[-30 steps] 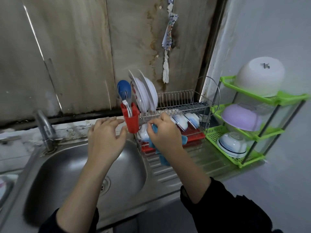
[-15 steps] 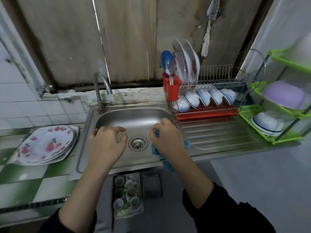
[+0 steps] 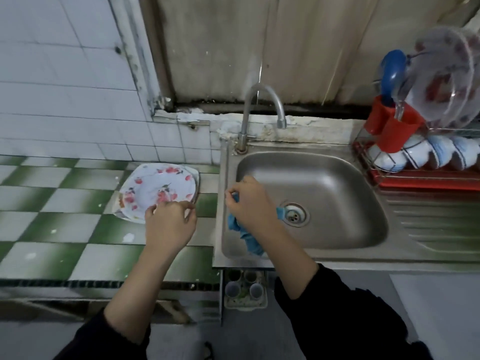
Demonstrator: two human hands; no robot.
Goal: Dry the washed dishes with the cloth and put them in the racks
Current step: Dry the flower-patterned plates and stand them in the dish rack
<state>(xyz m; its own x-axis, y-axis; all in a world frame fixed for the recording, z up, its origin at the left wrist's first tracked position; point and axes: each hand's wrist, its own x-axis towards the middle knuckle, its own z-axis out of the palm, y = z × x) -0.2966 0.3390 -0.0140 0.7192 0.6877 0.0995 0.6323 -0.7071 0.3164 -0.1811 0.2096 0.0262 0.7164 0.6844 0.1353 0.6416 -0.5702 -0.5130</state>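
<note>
Reaching over the near rim of the plates point(image 3: 155, 188), the left hand point(image 3: 170, 224) is seen with its fingers bent. Whether its grip has closed on that rim cannot be told. The plates are stacked flat on the green-and-white tabletop point(image 3: 65, 203), just left of the sink point(image 3: 337, 178), and the top one is printed with red flowers.

The right hand point(image 3: 249, 203) is held over the left side of the sink, its grip closed round a bunched blue cloth point(image 3: 250, 240). The loose end of the cloth is hung below the palm, towards the near rim. A tap point(image 3: 259, 110) is fixed behind the basin.

At the far right a rack point(image 3: 361, 152) is stood beside the sink. Bowls point(image 3: 426, 154) are set on edge in its lower tier. Upright plates point(image 3: 446, 74) are slotted above them, and a red holder point(image 3: 394, 128) is hooked on its left end.
</note>
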